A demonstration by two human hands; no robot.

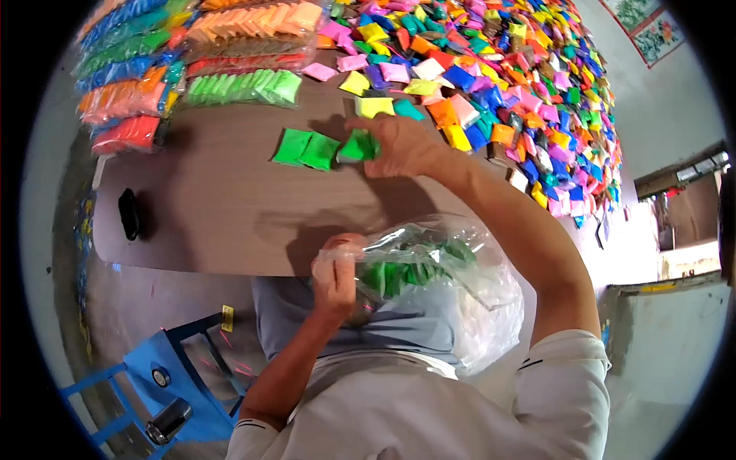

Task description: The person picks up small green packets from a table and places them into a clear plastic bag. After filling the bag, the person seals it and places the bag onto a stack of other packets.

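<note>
My left hand (336,272) is closed on the edge of a clear plastic bag (491,287) at the table's front edge. Dark green packets (406,276) show through the bag's film. Farther forward, my right hand (402,146) has its fingers closed on a green packet (357,146) at the tabletop. Two more green packets (307,148) lie flat side by side, just left of that one. A yellow packet (374,106) and a teal packet (408,110) are just beyond my right hand.
A large heap of many-coloured packets (491,84) covers the back right. Bagged rows of packets (245,87) are stacked at the back left. A black object (129,214) lies on the table (199,222) at left. A blue stool (165,376) with a metal cup (169,420) stands at lower left.
</note>
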